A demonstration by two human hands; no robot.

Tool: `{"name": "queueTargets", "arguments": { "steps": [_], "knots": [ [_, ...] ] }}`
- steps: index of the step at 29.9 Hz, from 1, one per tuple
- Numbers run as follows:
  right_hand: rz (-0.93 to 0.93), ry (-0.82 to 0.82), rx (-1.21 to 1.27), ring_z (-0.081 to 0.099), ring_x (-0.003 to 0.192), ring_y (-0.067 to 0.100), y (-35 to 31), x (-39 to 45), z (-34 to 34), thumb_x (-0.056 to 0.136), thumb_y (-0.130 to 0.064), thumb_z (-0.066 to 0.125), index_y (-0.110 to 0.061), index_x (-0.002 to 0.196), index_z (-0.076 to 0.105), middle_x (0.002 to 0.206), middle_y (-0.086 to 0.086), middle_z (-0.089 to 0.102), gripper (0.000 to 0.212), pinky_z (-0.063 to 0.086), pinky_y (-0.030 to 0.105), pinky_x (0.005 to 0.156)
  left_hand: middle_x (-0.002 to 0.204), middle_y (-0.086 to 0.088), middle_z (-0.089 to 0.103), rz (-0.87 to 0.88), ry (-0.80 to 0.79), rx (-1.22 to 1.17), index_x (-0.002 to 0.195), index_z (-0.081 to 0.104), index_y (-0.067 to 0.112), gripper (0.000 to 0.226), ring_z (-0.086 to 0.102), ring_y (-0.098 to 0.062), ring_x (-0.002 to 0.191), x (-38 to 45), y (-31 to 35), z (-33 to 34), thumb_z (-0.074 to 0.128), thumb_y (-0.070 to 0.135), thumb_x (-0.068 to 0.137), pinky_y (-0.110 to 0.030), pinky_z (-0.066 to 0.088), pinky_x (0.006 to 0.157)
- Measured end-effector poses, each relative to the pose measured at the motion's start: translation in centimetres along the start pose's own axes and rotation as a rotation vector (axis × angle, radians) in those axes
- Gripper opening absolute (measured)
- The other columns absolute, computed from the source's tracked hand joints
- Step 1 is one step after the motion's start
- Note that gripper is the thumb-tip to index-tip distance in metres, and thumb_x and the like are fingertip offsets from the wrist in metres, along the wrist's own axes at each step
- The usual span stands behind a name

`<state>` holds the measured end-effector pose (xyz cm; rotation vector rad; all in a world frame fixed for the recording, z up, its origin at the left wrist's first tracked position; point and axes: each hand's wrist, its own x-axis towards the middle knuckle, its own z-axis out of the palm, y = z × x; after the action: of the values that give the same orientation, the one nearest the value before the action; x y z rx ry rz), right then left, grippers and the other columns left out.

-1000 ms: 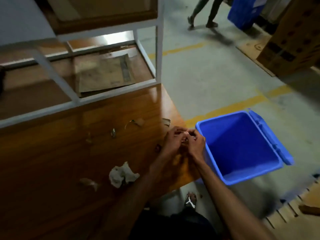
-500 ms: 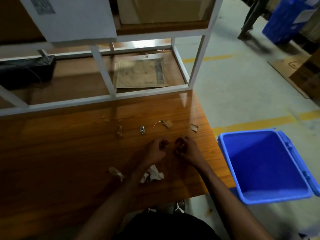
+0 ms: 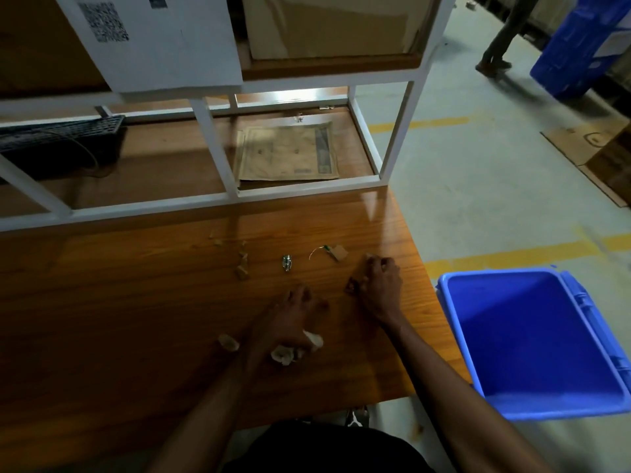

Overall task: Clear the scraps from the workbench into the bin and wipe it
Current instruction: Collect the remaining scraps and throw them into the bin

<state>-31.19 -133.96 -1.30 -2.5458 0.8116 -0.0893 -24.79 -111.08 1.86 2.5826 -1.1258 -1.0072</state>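
My right hand (image 3: 379, 285) lies on the wooden workbench (image 3: 136, 319) near its right edge. Its curled fingers cover a cardboard scrap (image 3: 369, 257), and a dark scrap (image 3: 351, 287) sits at its thumb. My left hand (image 3: 293, 310) rests mid-bench with fingers curled; what it holds is hidden. A crumpled white wad (image 3: 297, 349) lies partly under my left wrist, with a pale scrap (image 3: 228, 342) to its left. Further back lie cardboard bits (image 3: 241, 266), a metal clip (image 3: 287, 262) and a wire with a cardboard tag (image 3: 336, 251). The blue bin (image 3: 454, 322) stands open on the floor to the right.
A white metal shelf frame (image 3: 218, 158) stands on the back of the bench, with a brown paper sheet (image 3: 290, 151) and a black keyboard (image 3: 58, 138) inside it. A person (image 3: 502, 32) walks at the far right near a blue crate (image 3: 580, 39). Flat cardboard (image 3: 587, 145) lies on the floor.
My hands were joined near the bench's right edge, then parted. The right hand has reached out to the scrap by the edge and the left has stayed mid-bench. The view has shifted left.
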Motion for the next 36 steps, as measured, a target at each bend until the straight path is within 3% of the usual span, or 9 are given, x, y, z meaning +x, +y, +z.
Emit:
{"name": "queueTargets", "arguments": {
  "steps": [3, 6, 10, 15, 18, 21, 25, 29, 36],
  "knots": [
    [-0.161, -0.109, 0.008, 0.053, 0.107, 0.041, -1.3, 0.6, 1.4, 0.090, -0.030, 0.065, -0.005, 0.125, 0.061, 0.123, 0.023, 0.055, 0.043, 0.044, 0.046, 0.086, 0.147, 0.000, 0.031, 0.049, 0.195, -0.202, 0.148, 0.039, 0.034, 0.069, 0.054, -0.022, 0.120, 1.3, -0.2, -0.7, 0.074, 0.026, 0.089, -0.039, 0.056, 0.090],
    [-0.247, -0.169, 0.119, 0.053, 0.110, 0.039, -2.0, 1.2, 1.7, 0.091, -0.047, 0.042, -0.005, 0.128, 0.061, 0.127, 0.021, 0.055, 0.059, 0.039, 0.039, 0.086, 0.143, 0.001, 0.040, 0.021, 0.392, -0.281, 0.142, 0.050, 0.028, 0.050, 0.048, -0.009, 0.114, 2.4, -0.3, -2.0, 0.066, 0.017, 0.095, -0.014, 0.042, 0.079],
    [-0.273, -0.113, 0.215, 0.042, 0.137, 0.037, -1.1, 1.6, 2.1, 0.096, -0.058, 0.035, -0.011, 0.153, 0.042, 0.153, 0.018, 0.042, 0.074, 0.036, 0.049, 0.110, 0.151, -0.003, 0.041, -0.137, 0.551, -0.231, 0.140, 0.053, 0.027, 0.046, 0.036, -0.028, 0.140, 2.0, -1.5, -2.7, 0.062, 0.040, 0.097, -0.043, 0.035, 0.109],
    [-0.325, -0.282, 0.026, -0.012, 0.157, 0.022, -2.7, 2.2, 3.2, 0.094, -0.074, 0.018, -0.025, 0.164, -0.005, 0.171, 0.001, -0.009, 0.088, -0.013, 0.047, 0.123, 0.170, 0.002, 0.000, -0.331, 0.419, -0.111, 0.160, 0.016, 0.038, 0.110, -0.009, -0.028, 0.156, -3.8, -2.7, 2.1, 0.026, 0.099, 0.070, -0.049, -0.007, 0.122],
    [-0.433, -0.301, -0.028, -0.019, 0.155, 0.018, -5.1, 1.7, 5.1, 0.096, -0.072, 0.011, -0.026, 0.164, -0.008, 0.170, -0.001, -0.016, 0.084, -0.019, 0.047, 0.122, 0.170, 0.002, -0.009, -0.395, 0.455, -0.088, 0.160, 0.009, 0.045, 0.096, -0.015, -0.028, 0.155, -4.7, -3.0, 5.7, 0.024, 0.095, 0.079, -0.054, -0.012, 0.120],
    [-0.545, -0.308, -0.009, -0.015, 0.156, 0.016, -6.9, 1.0, 6.9, 0.095, -0.074, -0.003, -0.027, 0.164, 0.001, 0.170, -0.006, -0.010, 0.084, -0.013, 0.050, 0.125, 0.169, -0.003, 0.016, -0.441, 0.558, -0.073, 0.159, 0.027, 0.030, 0.089, 0.008, -0.029, 0.156, -3.8, -3.2, 6.4, 0.011, 0.083, 0.089, -0.058, 0.007, 0.124],
    [-0.586, -0.311, 0.188, -0.008, 0.157, 0.008, -6.8, 0.1, 7.9, 0.108, -0.055, 0.018, -0.030, 0.164, 0.012, 0.171, -0.011, 0.002, 0.062, -0.003, 0.050, 0.127, 0.165, -0.001, 0.029, -0.378, 0.652, -0.166, 0.157, 0.033, 0.024, 0.076, 0.021, -0.026, 0.154, -2.0, -4.8, 4.5, 0.033, 0.069, 0.095, -0.053, 0.016, 0.124],
    [-0.576, -0.274, 0.198, -0.009, 0.157, 0.008, -6.6, -2.1, 7.5, 0.103, -0.066, 0.022, -0.027, 0.165, 0.006, 0.172, -0.007, 0.000, 0.075, -0.011, 0.040, 0.126, 0.166, -0.002, 0.026, -0.260, 0.727, -0.273, 0.158, 0.030, 0.026, 0.074, 0.022, -0.023, 0.152, -1.3, -6.1, 1.7, 0.063, 0.050, 0.096, -0.051, 0.022, 0.119],
    [-0.502, -0.243, 0.016, -0.012, 0.157, 0.015, -11.5, -1.9, 11.0, 0.102, -0.062, 0.016, -0.021, 0.165, 0.002, 0.172, -0.001, -0.007, 0.076, -0.004, 0.052, 0.127, 0.164, 0.005, 0.029, -0.251, 0.883, -0.191, 0.155, 0.038, 0.030, 0.072, 0.007, -0.024, 0.157, -1.5, -11.8, 2.0, 0.043, 0.066, 0.093, -0.063, -0.001, 0.122]
  ]
}}
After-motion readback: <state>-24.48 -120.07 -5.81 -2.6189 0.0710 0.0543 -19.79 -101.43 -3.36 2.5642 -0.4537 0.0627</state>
